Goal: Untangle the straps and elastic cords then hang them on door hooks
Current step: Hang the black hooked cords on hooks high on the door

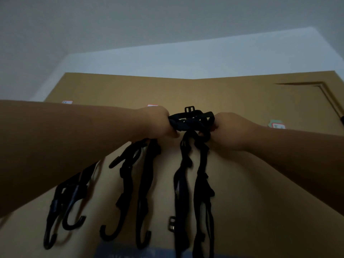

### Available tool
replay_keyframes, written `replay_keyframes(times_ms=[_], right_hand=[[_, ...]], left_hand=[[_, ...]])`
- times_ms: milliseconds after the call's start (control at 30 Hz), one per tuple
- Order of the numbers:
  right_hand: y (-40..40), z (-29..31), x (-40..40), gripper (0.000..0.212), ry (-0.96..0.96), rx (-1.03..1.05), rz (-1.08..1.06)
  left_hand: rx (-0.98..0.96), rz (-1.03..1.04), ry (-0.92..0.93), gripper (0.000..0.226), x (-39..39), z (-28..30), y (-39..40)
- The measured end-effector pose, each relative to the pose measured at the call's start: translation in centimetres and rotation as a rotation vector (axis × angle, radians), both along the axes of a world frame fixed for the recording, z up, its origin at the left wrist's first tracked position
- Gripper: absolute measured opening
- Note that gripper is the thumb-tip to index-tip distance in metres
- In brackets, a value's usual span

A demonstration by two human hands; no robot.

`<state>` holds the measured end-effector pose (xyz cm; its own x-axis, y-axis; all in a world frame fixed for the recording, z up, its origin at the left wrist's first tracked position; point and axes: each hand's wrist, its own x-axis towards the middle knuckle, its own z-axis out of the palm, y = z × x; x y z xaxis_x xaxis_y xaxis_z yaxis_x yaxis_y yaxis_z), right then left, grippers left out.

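Far to the left, two elastic cords are hanging flat against the door, their plastic end hooks dangling low. Just right of them another pair of cords is hanging from under my left hand. That hand's grip is clamping the left end of the bunched black strap, fingers curled round the webbing. I am holding the strap up high against the door, near a sticker; the door hook itself is hiding behind my hands and the bundle, so I cannot tell whether the strap is sitting on it yet.

The webbing is soft and light, and it is flopping and folding on itself, with a small buckle standing up on top of the bunch. It looks grippy rather than slippery, so I judge a firm pinch on the flat webbing beside the buckle is the best hold, not the hard plastic. The long tails are hanging down the middle, twisted, with a second buckle low down.

My right hand is gripping the strap's right end, fingers closing round it.
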<state>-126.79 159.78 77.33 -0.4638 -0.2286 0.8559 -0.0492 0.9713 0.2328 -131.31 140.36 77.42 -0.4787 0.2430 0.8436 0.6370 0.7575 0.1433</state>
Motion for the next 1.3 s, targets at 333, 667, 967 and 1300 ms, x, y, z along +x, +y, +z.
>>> replay_keyframes(times_ms=[333, 667, 967, 1300], right_hand=[[-2.7, -1.4, 4.6, 0.053, -0.245, -0.69, 0.922], [-0.6, -5.3, 11.3, 0.022, -0.457, -0.598, 0.661], [5.1, -10.9, 18.6, 0.025, -0.656, -0.71, 0.536], [11.7, -18.9, 24.7, 0.03, -0.83, -1.14, 0.554]], left_hand=[[-0.017, -0.107, 0.051, 0.024, 2.9, 0.0, -2.2], [-0.408, -0.39, 0.023, 0.049, 6.9, -3.5, 0.9], [-0.717, -0.325, 0.1, 0.03, 13.5, -5.4, 4.4], [-0.803, 0.011, 0.202, 0.033, 17.1, -7.6, 10.2]])
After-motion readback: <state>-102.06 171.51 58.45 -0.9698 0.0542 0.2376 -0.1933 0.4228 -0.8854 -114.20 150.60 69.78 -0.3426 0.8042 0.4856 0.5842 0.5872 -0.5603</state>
